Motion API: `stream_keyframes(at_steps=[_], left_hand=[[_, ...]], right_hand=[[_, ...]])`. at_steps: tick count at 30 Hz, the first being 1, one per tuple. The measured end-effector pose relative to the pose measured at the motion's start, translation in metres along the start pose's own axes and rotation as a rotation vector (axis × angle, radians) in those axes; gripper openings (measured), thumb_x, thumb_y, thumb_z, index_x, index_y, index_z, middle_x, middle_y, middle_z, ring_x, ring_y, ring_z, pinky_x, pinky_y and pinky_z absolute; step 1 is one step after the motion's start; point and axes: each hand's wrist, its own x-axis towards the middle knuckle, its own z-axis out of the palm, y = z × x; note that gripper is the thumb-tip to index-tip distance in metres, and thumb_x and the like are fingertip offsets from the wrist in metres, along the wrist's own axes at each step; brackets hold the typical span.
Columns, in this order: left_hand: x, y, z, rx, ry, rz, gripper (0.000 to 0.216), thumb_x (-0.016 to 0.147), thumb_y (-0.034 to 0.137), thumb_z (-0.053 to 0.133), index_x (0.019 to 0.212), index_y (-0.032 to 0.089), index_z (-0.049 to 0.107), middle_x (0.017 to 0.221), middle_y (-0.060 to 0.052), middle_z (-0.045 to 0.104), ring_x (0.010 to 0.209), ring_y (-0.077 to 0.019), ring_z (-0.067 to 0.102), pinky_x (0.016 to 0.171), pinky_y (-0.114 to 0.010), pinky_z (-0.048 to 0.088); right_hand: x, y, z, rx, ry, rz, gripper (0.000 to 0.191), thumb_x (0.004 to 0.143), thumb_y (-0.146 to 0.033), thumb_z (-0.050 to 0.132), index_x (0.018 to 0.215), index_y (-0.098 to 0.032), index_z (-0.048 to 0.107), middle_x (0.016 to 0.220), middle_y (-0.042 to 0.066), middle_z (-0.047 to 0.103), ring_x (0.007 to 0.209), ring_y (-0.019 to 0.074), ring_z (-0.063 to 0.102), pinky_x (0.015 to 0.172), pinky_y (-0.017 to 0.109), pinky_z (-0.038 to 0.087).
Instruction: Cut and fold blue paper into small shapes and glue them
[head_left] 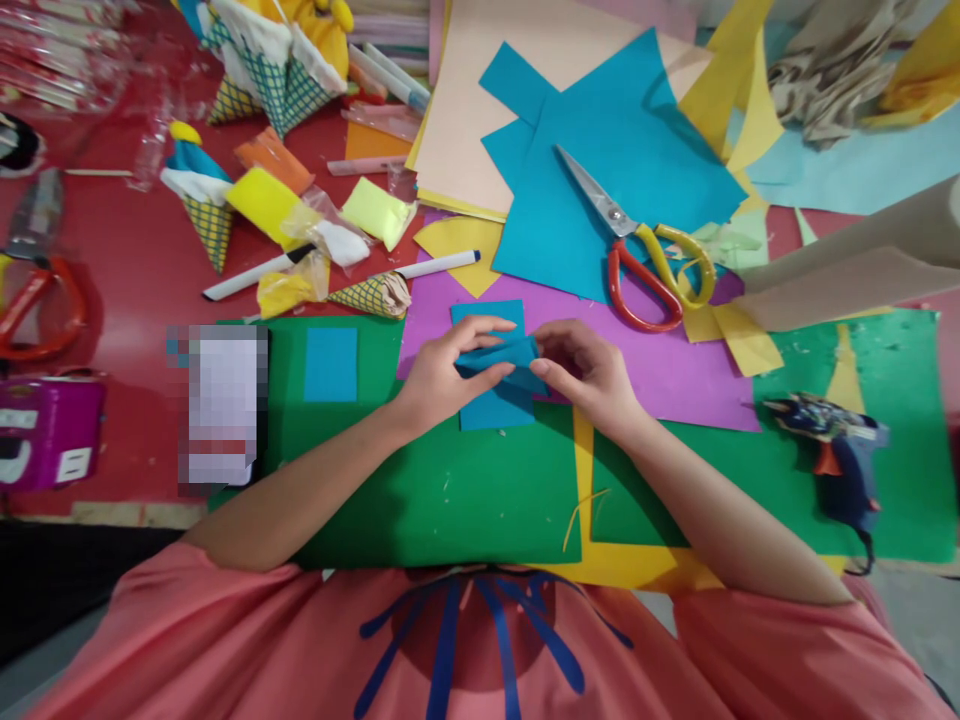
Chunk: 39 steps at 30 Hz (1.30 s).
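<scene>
A folded piece of blue paper [491, 354] is held between my two hands. My left hand [454, 365] pinches its left end, thumb in front and fingers behind. At its right end my right hand [581, 368] grips the paper with thumb and fingertips. Under the hands lies a flat blue paper strip [495, 412], partly covered by them. A small blue paper rectangle [331, 365] rests on the green sheet [390, 500] to the left. Scissors [630, 250] with red and yellow handles lie ahead on a large blue sheet [585, 130].
A glue gun [840, 450] lies at right, near a paper roll [862, 250]. On the left are a phone [225, 405], a purple box [52, 430] and red-handled shears [37, 270]. Beyond are clay packets [266, 205], a marker [439, 265] and cone-shaped crafts [202, 200].
</scene>
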Motion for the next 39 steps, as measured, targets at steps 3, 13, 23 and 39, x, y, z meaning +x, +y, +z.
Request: stream_keyframes(at_steps=[3, 13, 23, 39], left_hand=[[-0.001, -0.001, 0.002, 0.002, -0.054, 0.032, 0.040, 0.077, 0.034, 0.071, 0.114, 0.023, 0.058, 0.110, -0.005, 0.069, 0.098, -0.0184, 0.069, 0.085, -0.028, 0.056], [0.004, 0.000, 0.000, -0.391, -0.068, -0.078, 0.067, 0.069, 0.054, 0.073, 0.123, 0.026, 0.045, 0.094, -0.004, 0.070, 0.077, -0.0162, 0.070, 0.065, -0.024, 0.056], [-0.001, 0.000, 0.002, -0.450, -0.067, -0.142, 0.055, 0.078, 0.038, 0.069, 0.124, 0.028, 0.041, 0.068, 0.004, 0.061, 0.054, -0.0109, 0.061, 0.049, -0.020, 0.051], [-0.001, 0.004, 0.001, -0.440, -0.061, -0.113, 0.055, 0.076, 0.034, 0.070, 0.122, 0.025, 0.040, 0.060, 0.007, 0.052, 0.044, -0.0061, 0.050, 0.041, -0.015, 0.041]], right_hand=[[0.001, -0.003, 0.001, -0.043, -0.011, 0.012, 0.019, 0.082, -0.035, 0.064, 0.080, -0.018, 0.058, 0.063, -0.003, 0.054, 0.052, 0.0070, 0.045, 0.046, 0.021, 0.035], [-0.003, -0.011, 0.012, 0.411, 0.093, 0.273, 0.027, 0.078, -0.043, 0.069, 0.074, -0.020, 0.054, 0.054, -0.006, 0.056, 0.044, 0.0079, 0.055, 0.042, 0.020, 0.047], [-0.004, -0.009, 0.013, 0.396, -0.030, 0.226, 0.028, 0.073, -0.037, 0.075, 0.080, -0.018, 0.056, 0.058, -0.007, 0.056, 0.043, 0.0061, 0.057, 0.038, 0.016, 0.042], [-0.004, -0.012, 0.010, 0.325, -0.112, 0.248, 0.021, 0.081, -0.036, 0.066, 0.081, -0.016, 0.058, 0.064, -0.002, 0.061, 0.049, 0.0071, 0.057, 0.046, 0.020, 0.046]])
